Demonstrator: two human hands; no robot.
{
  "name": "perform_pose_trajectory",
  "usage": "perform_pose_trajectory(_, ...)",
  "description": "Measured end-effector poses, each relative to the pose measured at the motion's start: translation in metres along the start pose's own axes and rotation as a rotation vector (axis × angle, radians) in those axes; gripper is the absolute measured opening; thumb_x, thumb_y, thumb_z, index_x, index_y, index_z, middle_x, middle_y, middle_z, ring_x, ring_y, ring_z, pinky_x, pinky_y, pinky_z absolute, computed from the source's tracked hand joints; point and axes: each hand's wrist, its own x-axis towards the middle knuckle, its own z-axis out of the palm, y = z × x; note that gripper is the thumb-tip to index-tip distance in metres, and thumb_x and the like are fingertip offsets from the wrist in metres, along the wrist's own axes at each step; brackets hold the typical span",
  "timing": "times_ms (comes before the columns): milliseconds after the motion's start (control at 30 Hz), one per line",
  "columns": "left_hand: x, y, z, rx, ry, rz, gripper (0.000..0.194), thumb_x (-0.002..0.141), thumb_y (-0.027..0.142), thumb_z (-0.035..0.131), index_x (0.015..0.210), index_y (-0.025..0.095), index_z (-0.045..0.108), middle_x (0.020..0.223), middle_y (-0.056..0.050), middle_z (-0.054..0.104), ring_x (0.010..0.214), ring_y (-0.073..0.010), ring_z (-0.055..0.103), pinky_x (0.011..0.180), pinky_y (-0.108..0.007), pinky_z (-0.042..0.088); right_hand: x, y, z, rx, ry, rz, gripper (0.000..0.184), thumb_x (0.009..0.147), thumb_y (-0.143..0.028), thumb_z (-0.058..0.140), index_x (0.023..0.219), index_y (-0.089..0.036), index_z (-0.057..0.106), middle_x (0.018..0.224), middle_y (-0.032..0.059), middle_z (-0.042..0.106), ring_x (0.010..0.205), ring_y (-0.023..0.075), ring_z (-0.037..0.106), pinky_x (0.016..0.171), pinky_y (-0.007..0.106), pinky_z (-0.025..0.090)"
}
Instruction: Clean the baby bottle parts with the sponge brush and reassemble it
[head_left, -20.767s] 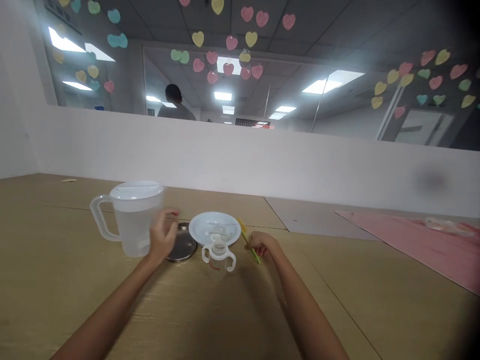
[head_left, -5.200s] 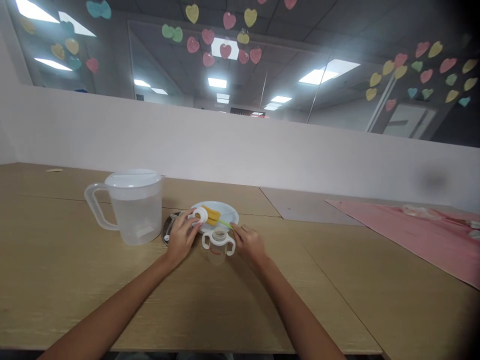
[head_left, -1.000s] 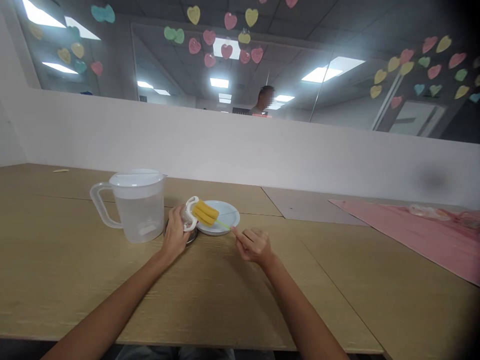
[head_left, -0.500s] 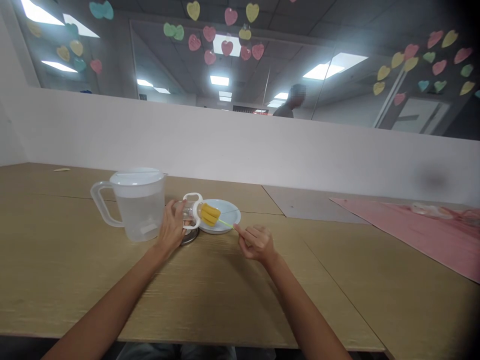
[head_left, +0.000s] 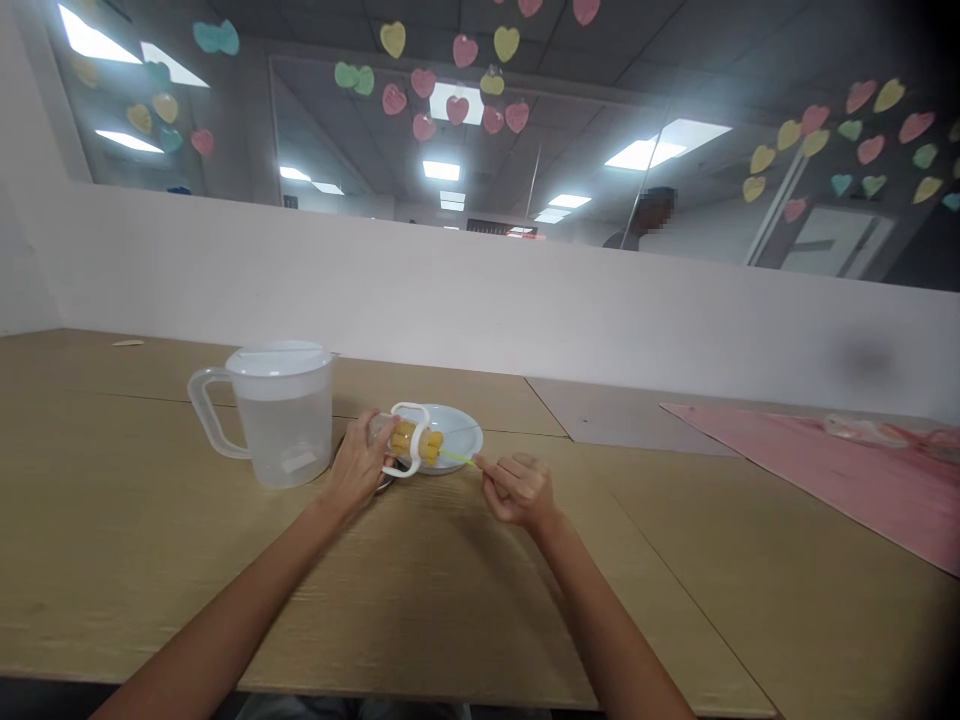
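My left hand (head_left: 358,467) is closed around a clear baby bottle (head_left: 416,440) with white handles, tipped on its side with its mouth toward the right. A yellow sponge bottle brush (head_left: 434,446) sits mostly inside it, its end showing at the mouth. The brush's thin green stem runs to my right hand (head_left: 519,488), which pinches it with curled fingers. Behind the bottle is a white plate (head_left: 466,424). Under my left hand, a dark shiny rim (head_left: 386,484) shows in part; the rest is covered.
A lidded clear plastic pitcher (head_left: 289,430) with liquid in it stands left of my left hand. Pink cloth (head_left: 810,470) and a grey sheet (head_left: 622,415) lie on the table's right side. A white wall with a window borders the back; a person is beyond the glass.
The brush's sponge has gone from outside the bottle mouth to mostly inside. My left hand has moved the bottle slightly right, toward my right hand. The person behind the glass has shifted right.
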Motion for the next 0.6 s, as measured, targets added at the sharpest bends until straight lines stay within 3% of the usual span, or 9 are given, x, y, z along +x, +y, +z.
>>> perform_pose_trajectory(167,0.002,0.015,0.001,-0.025,0.041,0.107,0.046,0.08,0.014,0.048,0.126,0.02,0.042,0.125,-0.016,0.039,0.111,-0.0289,0.046,0.088,-0.045,0.044,0.002,-0.01,0.007,-0.01,-0.004,-0.026,0.025,0.077,-0.012,0.05,0.095,-0.014,0.067,0.052,-0.0024,0.05,0.046,0.0082,0.038,0.049,0.024,0.026)
perform_pose_trajectory(233,0.004,0.016,0.001,-0.008,0.022,0.069,0.045,0.081,0.014,0.046,0.126,0.02,0.044,0.125,-0.016,0.041,0.109,-0.0286,0.047,0.087,-0.045,0.045,0.003,-0.009,0.008,-0.031,-0.009,-0.019,0.025,0.077,-0.013,0.05,0.096,-0.015,0.067,0.052,-0.0023,0.05,0.046,0.0082,0.038,0.049,0.024,0.025)
perform_pose_trajectory(467,0.015,-0.009,-0.005,0.105,-0.05,-0.11,0.048,0.083,0.018,0.046,0.13,0.021,0.041,0.129,-0.017,0.04,0.101,-0.0288,0.052,0.084,-0.045,0.045,-0.005,0.012,0.001,-0.102,-0.1,0.044,0.03,0.082,-0.012,0.046,0.104,-0.016,0.067,0.05,-0.0021,0.049,0.046,0.0076,0.039,0.05,0.023,0.027)
perform_pose_trajectory(600,0.016,-0.021,-0.008,0.151,-0.04,-0.148,0.051,0.082,0.02,0.047,0.132,0.019,0.04,0.131,-0.018,0.038,0.104,-0.0308,0.05,0.085,-0.044,0.043,-0.018,0.028,-0.005,-0.146,-0.128,0.201,0.03,0.084,-0.016,0.045,0.102,-0.017,0.069,0.052,-0.0007,0.054,0.048,0.008,0.045,0.053,0.022,0.031)
